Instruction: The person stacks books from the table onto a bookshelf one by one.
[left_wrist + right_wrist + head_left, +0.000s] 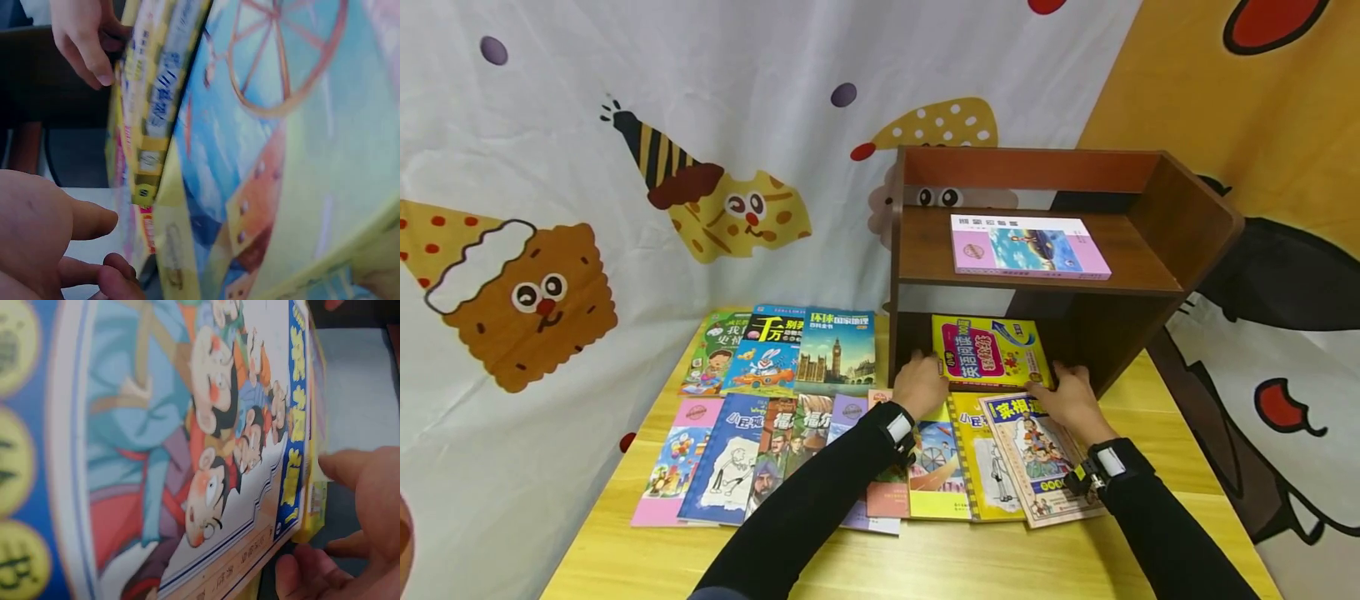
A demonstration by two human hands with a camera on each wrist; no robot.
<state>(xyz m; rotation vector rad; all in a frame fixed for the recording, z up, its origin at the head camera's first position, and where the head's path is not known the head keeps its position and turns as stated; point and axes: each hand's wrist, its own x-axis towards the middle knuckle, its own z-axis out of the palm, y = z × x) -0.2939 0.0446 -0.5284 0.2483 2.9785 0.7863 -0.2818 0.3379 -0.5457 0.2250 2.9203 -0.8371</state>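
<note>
Nearest to the person, two arms in black sleeves reached out over a yellow wooden table (925, 558). Many picture books lay flat on it in rows. One had a Ferris wheel (934, 467) on the cover, and it lay under the left wrist. Another, a cartoon book (1036, 457) with lots of little people on it, lay just beside the right wrist.

A bit farther on were the two hands. The left hand (919, 385) held the left edge of a yellow book (988, 352). Its fingers were bent around the near corner. The right hand (1071, 398) held the right side of the same yellow book, with its fingers curled at the edge. In the right wrist view the thumb and fingers sat close by the yellow edge, but the grip itself was hard to see there.

The yellow book lay in the bottom part of a brown wooden shelf (1180, 225), with its near edge sticking out over the books on the table.

Higher up and farther back, a pink and blue book (1028, 247) lay flat on the upper board of the shelf. Behind it all hung a cloth with cartoon cookies (520, 292).
</note>
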